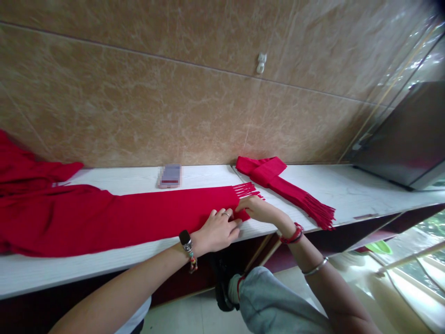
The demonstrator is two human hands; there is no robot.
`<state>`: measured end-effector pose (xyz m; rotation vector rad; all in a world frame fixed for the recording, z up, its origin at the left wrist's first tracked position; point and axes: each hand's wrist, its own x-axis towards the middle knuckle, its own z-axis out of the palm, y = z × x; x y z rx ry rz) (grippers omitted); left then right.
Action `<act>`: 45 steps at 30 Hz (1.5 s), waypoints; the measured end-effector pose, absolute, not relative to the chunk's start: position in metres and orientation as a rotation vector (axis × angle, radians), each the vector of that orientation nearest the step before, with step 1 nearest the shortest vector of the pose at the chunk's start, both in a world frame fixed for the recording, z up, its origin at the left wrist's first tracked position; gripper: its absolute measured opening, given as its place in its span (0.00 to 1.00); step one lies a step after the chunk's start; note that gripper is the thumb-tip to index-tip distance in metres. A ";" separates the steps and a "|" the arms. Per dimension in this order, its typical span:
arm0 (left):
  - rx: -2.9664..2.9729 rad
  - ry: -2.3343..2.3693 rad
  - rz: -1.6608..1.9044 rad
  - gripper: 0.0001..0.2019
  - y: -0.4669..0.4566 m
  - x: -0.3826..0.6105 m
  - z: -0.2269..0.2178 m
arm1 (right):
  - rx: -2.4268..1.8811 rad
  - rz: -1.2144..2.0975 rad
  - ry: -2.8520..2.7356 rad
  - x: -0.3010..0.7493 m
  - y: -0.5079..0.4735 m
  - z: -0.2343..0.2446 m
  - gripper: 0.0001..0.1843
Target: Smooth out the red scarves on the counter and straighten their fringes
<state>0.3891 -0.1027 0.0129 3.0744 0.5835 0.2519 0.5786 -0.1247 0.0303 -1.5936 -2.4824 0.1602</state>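
A long red scarf (167, 211) lies flat along the white countertop, its fringed end to the right and its left part bunched. My left hand (218, 229) rests on the scarf near that end, fingers apart and slightly bent, with a ring and a watch on that arm. Close beside it, my right hand (259, 208) bends down at the scarf's corner by the fringe, fingers closed on the cloth; its fingertips are partly hidden. To the right, a folded red scarf (267, 172) with a fringed tail lies crossed over itself.
A blurred, phone-like flat object (170, 176) lies behind the scarf near the tiled wall (139, 102). Heaped red cloth (31, 162) is at the far left. A grey appliance-like box (403, 134) stands at the right. The countertop (114, 266) has its front edge toward me.
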 end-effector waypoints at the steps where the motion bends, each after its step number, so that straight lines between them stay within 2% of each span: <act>1: 3.079 0.582 0.247 0.19 -0.103 0.389 0.013 | -1.591 0.204 -2.504 0.578 -0.125 0.031 0.24; 4: 3.087 0.580 0.236 0.19 -0.103 0.389 0.014 | -1.638 0.222 -2.519 0.574 -0.127 0.033 0.22; 13: 3.078 0.551 0.291 0.18 -0.103 0.388 0.013 | -1.719 -0.040 -2.388 0.583 -0.121 0.024 0.24; 19: 3.084 0.536 0.303 0.17 -0.101 0.388 0.013 | -1.724 0.040 -2.387 0.587 -0.114 0.015 0.20; 22: 3.089 0.520 0.305 0.16 -0.100 0.389 0.014 | -1.818 -0.077 -2.306 0.593 -0.110 0.019 0.20; 27: 3.120 0.430 0.320 0.16 -0.094 0.389 0.016 | -1.728 -0.093 -2.246 0.600 -0.071 0.035 0.16; 34: 3.115 0.262 0.360 0.14 -0.085 0.382 0.018 | -1.879 0.124 -2.530 0.585 0.003 0.033 0.22; 39: 3.080 0.253 0.382 0.14 -0.081 0.383 0.016 | -1.869 0.335 -2.638 0.587 0.017 0.046 0.15; 45: 3.053 0.251 0.379 0.14 -0.081 0.384 0.017 | -1.803 0.345 -2.664 0.591 0.016 0.057 0.21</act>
